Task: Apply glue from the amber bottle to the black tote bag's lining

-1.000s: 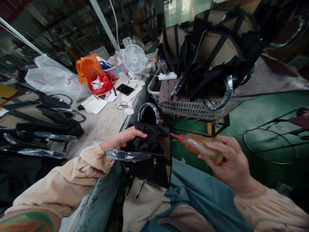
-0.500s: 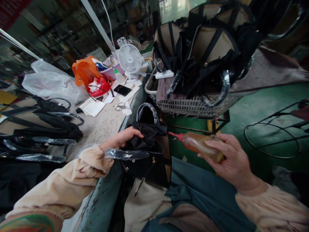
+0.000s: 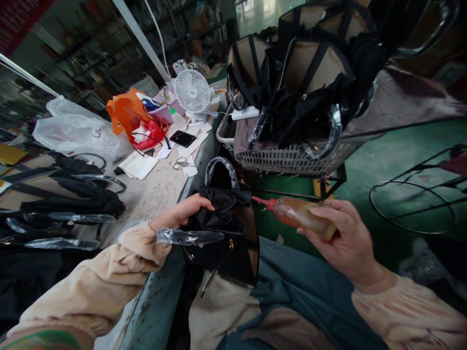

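Note:
A black handbag (image 3: 219, 253) rests on my lap against the table edge, its handles (image 3: 189, 236) wrapped in clear plastic. My left hand (image 3: 191, 208) is closed on the gathered black fabric at the bag's opening; part of the fingers is hidden in the cloth. In my right hand (image 3: 345, 238) is a squeeze bottle (image 3: 304, 217) of amber liquid, probably glue, lying almost level. Its thin red nozzle points left, with the tip right beside the bag's upper side edge. I cannot tell whether the tip touches it.
On the worktable (image 3: 160, 189) are scissors (image 3: 180, 163), a phone (image 3: 183, 138), papers, a white fan (image 3: 192, 92) and plastic bags. More black handbags (image 3: 73, 194) lie at left. A grey plastic basket (image 3: 284, 160) full of bags stands ahead. A wire frame (image 3: 412, 206) is at right.
The view has shifted slightly. Both hands keep their holds, and the bottle's nozzle stays at the bag's side edge with hardly any movement.

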`<action>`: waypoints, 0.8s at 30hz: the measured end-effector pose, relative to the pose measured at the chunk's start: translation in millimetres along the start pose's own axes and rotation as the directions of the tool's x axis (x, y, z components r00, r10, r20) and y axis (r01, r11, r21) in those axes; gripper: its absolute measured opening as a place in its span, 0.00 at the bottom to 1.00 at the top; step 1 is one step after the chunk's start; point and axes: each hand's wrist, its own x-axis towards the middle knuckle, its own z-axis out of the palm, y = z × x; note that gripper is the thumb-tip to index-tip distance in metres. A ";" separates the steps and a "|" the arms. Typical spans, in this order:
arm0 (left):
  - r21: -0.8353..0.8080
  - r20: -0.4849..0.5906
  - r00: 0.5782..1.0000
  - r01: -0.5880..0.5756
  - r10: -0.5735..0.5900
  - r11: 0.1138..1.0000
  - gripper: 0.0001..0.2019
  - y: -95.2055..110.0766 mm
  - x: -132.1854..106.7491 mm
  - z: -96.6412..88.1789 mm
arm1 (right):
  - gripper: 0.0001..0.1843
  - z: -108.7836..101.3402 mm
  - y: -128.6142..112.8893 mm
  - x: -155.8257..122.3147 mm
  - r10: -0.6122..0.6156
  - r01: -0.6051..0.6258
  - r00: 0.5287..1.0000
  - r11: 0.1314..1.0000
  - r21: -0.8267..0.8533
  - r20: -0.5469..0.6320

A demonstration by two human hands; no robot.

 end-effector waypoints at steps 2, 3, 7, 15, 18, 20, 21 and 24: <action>0.013 -0.033 0.999 0.008 -0.007 1.000 0.06 0.0 -0.7 1.0 | 0.21 0.7 -1.0 -1.5 0.029 -0.029 1.000 0.999 0.019 -0.002; 0.019 -0.043 0.999 0.008 -0.008 1.000 0.06 0.0 -1.1 1.6 | 0.21 0.9 -1.7 -2.0 0.047 -0.047 0.999 0.998 0.035 -0.009; 0.055 -0.053 0.998 -0.043 0.046 0.998 0.08 0.4 -4.1 5.2 | 0.19 2.1 -6.0 -0.8 0.198 -0.193 0.979 0.977 0.090 -0.050; 0.040 -0.054 0.995 -0.081 0.084 0.996 0.08 4.0 -11.7 12.7 | 0.19 3.9 -8.3 -3.0 0.460 -0.452 0.888 0.876 0.171 -0.013; 0.032 -0.028 0.995 -0.099 0.100 0.995 0.08 2.3 -9.8 12.3 | 0.19 3.6 -7.8 -4.3 0.487 -0.481 0.873 0.857 0.183 0.014; 0.032 -0.021 0.993 -0.114 0.114 0.993 0.08 1.0 -8.4 11.6 | 0.20 4.6 -7.7 -3.2 0.499 -0.491 0.866 0.851 0.189 0.001; 0.032 -0.018 0.993 -0.117 0.117 0.993 0.08 0.6 -8.0 11.3 | 0.20 5.3 -7.7 -2.2 0.506 -0.495 0.862 0.847 0.192 -0.008; 0.032 -0.015 0.994 -0.109 0.110 0.994 0.08 0.6 -9.0 10.7 | 0.20 7.0 -8.5 0.1 0.525 -0.512 0.851 0.833 0.211 -0.009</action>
